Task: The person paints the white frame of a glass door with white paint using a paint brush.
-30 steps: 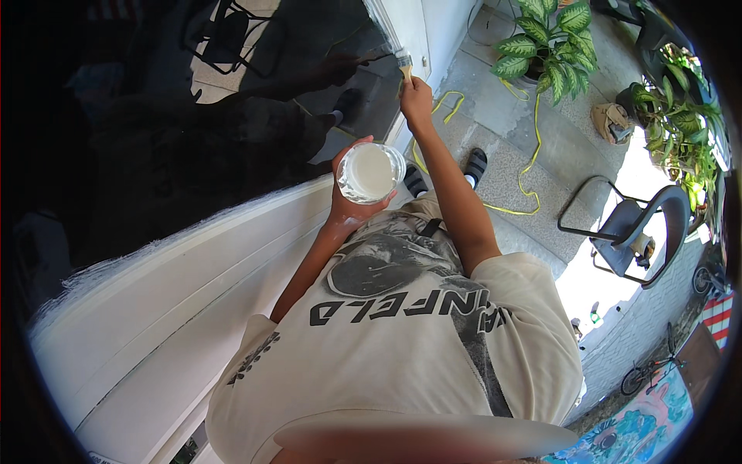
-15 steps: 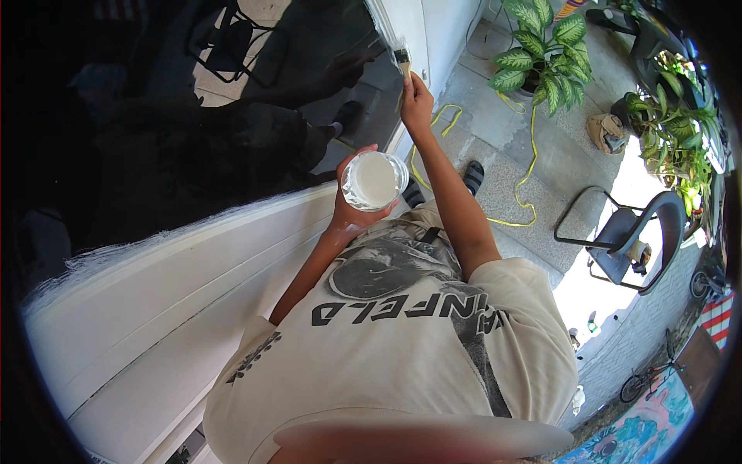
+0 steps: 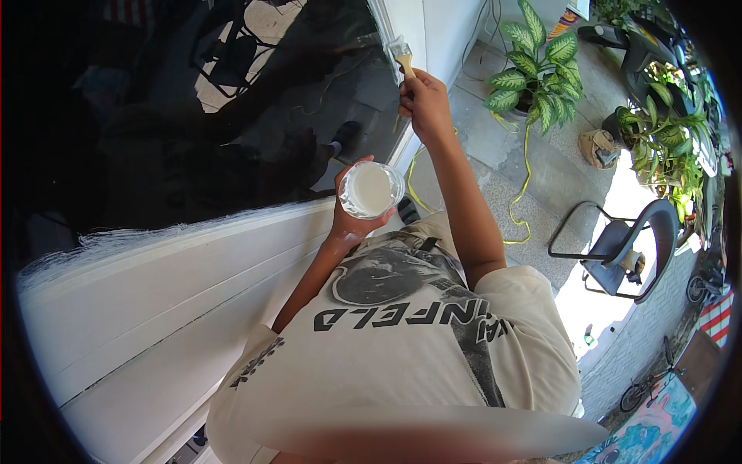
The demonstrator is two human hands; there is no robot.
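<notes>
My left hand (image 3: 345, 224) is wrapped round a clear plastic tub of white paint (image 3: 371, 190), held upright near my waist. White smears coat the tub's rim, and some paint is on my wrist. Farther out, my right hand (image 3: 427, 107) grips the wooden handle of a paintbrush (image 3: 406, 65). Its bristles, whitened with paint, point away from me and touch or nearly touch the white window frame (image 3: 398, 23) along the edge of the dark glass (image 3: 178, 147). The exact contact is too small to tell.
White paint strokes overlap the lower glass edge above a white panelled wall (image 3: 178, 267). To the right are a yellow cord (image 3: 528, 174) on the paving, a leafy potted plant (image 3: 537, 69), a paper bag (image 3: 599, 148) and a black chair (image 3: 618, 247). My sandalled foot (image 3: 408, 210) stands below.
The brush has turned, its paint-covered side now showing, and sits slightly higher in view. My right hand has rotated with it. The paint tub stays in my left hand, slightly lower.
</notes>
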